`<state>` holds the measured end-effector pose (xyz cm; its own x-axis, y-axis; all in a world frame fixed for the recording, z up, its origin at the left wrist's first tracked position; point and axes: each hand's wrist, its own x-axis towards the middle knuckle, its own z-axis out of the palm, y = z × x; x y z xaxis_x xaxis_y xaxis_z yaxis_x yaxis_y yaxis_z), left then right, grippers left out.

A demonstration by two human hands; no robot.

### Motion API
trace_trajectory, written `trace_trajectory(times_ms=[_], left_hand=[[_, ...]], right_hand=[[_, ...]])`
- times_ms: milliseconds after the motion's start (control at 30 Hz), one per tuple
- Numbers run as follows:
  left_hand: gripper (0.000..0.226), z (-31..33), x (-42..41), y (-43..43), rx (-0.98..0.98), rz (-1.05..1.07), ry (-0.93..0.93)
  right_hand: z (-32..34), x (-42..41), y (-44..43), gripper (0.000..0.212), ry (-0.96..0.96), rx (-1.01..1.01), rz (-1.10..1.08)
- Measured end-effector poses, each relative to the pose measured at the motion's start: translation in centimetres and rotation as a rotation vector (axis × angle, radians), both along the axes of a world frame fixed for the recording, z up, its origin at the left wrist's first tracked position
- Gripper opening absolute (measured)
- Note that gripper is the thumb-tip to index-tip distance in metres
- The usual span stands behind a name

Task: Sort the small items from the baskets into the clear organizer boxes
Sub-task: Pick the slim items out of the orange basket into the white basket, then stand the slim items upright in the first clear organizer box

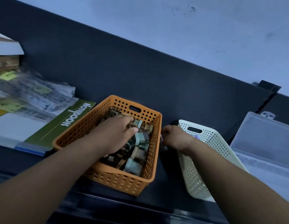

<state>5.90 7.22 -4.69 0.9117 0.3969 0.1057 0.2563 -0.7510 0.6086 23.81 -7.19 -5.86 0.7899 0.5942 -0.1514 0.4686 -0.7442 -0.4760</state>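
An orange perforated basket (146,165) sits on the dark desk, filled with several small boxy parts (141,139) in grey-green and brown. My left hand (115,134) reaches down into it, with the fingers curled among the parts near the far end. A cream perforated basket (210,143) lies to the right. Between the two baskets my right hand (173,136) is curled round a small item that is mostly hidden. At the far right a clear organizer box (266,143) stands with its lid up.
A green notebook (59,125) and a stack of plastic-wrapped papers (32,94) lie left of the orange basket. A dark partition panel (140,70) rises behind the desk. A black bracket (268,88) sits at its top right.
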Motion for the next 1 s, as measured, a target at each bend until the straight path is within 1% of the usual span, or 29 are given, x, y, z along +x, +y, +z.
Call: trace_trajectory(times_ms=[100, 167, 267, 333, 433, 567, 700, 867, 933, 1000], left_hand=[[0.052, 0.1, -0.1, -0.1, -0.02, 0.006, 0.012], [0.052, 0.4, 0.0, -0.3, -0.029, 0.01, 0.018], [0.052, 0.6, 0.3, -0.9, -0.024, -0.01, 0.004], [0.053, 0.9, 0.7, -1.8, -0.003, -0.057, -0.013], [0.054, 2.0, 1.5, -3.8, 0.038, -0.143, -0.042], [0.056, 3.6, 3.4, -7.1, 0.107, -0.246, -0.048], [0.057, 4.0, 6.0, -10.4, 0.156, -0.315, -0.022], [0.054, 3.4, 9.8, -13.8, 0.266, -0.307, 0.119], [0.049, 2.9, 11.2, -14.8, 0.27, -0.289, 0.157], [0.043, 2.5, 12.2, -15.7, 0.271, -0.249, 0.17]], right_hand=[[0.8, -0.7, -1.1, 0.037, 0.091, 0.233, -0.061], [2.1, -1.4, -2.4, 0.039, 0.131, 0.368, -0.076], [4.6, -2.0, -5.2, 0.037, 0.159, 0.488, -0.099], [5.7, -2.0, -7.6, 0.036, 0.126, 0.5, -0.113], [6.1, -1.4, -10.8, 0.037, 0.012, 0.417, -0.168], [5.7, -0.8, -13.8, 0.036, -0.084, 0.211, -0.199], [5.1, 0.2, -15.6, 0.029, -0.081, 0.107, -0.149], [4.3, 2.0, -15.9, 0.024, -0.128, 0.021, -0.025], [3.8, 2.5, -15.5, 0.023, -0.082, -0.026, 0.03], [3.4, 3.2, -15.1, 0.027, -0.042, -0.107, 0.1]])
